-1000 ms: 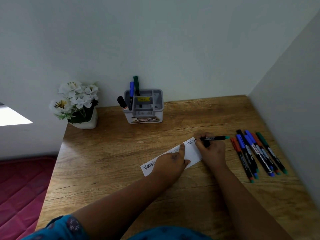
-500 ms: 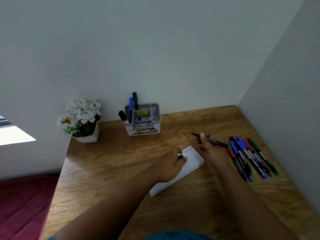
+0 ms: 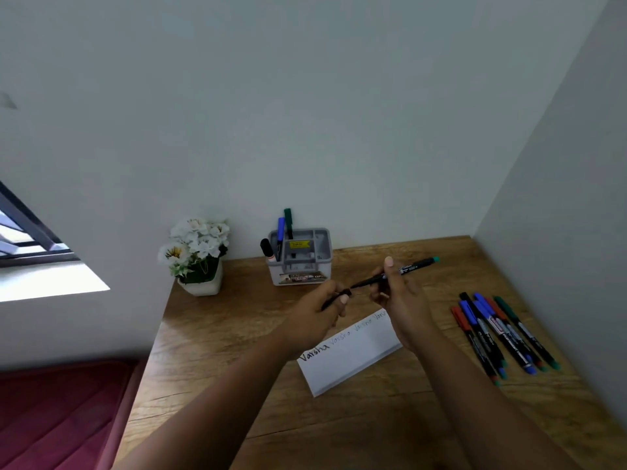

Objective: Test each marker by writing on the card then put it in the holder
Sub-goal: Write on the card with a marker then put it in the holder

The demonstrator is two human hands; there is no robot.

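1. Desk [image 3: 339, 429]: the wooden surface that carries everything you work with, set into a corner between two pale walls.
2. Card [image 3: 353, 354]: a white strip lying flat on the desk below your hands. It bears one dark word at its left end and fainter words along its top edge; how many in all cannot be read. Judged from these, several tests are written.
3. Holder [image 3: 302, 262]: a grey compartmented caddy standing at the back of the desk against the wall. Three markers already stand in its left compartments: one black-capped, one blue, one green. This is the finished share of the task.
4. Untested markers [image 3: 502, 334]: a fanned row lying on the desk at your right, well apart from the holder. Red, blue, black and green caps show; the exact count is unclear where they overlap. These are what is left, clearly the larger share.
5. Right hand [image 3: 397, 293]: held above the card, it grips the marker in hand [image 3: 407, 269], a dark barrel with a teal end, tilted with its bare tip toward your left hand.
6. Left hand [image 3: 322, 317]: fingers curled, pinching a small dark piece, probably the cap [image 3: 342, 295], just beside the tip. By this reading you are recapping; placing it in the holder follows.
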